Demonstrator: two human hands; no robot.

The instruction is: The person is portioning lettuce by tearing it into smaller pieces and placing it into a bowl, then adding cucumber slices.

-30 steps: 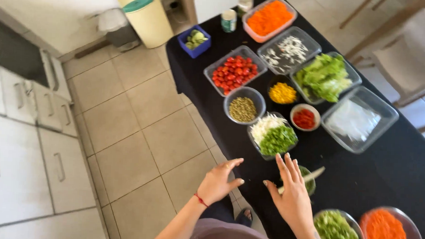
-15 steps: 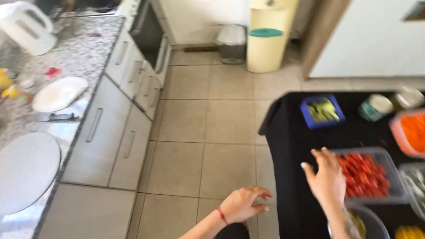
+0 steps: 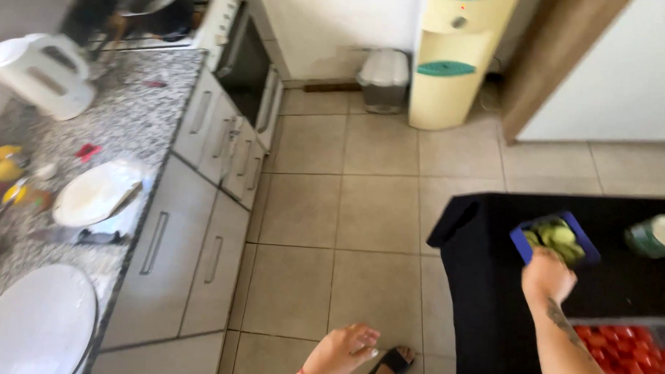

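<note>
My right hand (image 3: 547, 276) reaches over the black table (image 3: 477, 298) and touches the near edge of a small blue square bowl (image 3: 582, 232) filled with green vegetable slices (image 3: 559, 236). Its fingers are hidden against the bowl's rim, so the grip is unclear. My left hand (image 3: 340, 352) hangs low over the tiled floor with fingers loosely apart and nothing in it; a red band circles its wrist. A clear tub of cut tomatoes (image 3: 624, 358) sits just right of my right forearm.
A jar with a pale lid (image 3: 661, 234) stands right of the bowl. On the left, a granite counter (image 3: 137, 119) carries a white kettle (image 3: 42, 73), two white plates (image 3: 31, 323) and small items. A yellow water dispenser (image 3: 454, 58) and a bin (image 3: 384, 78) stand at the far wall.
The view has swung left and down toward the floor and counter. My right hand has moved forward from beside the tomato tub to the blue bowl. My left hand has dropped lower.
</note>
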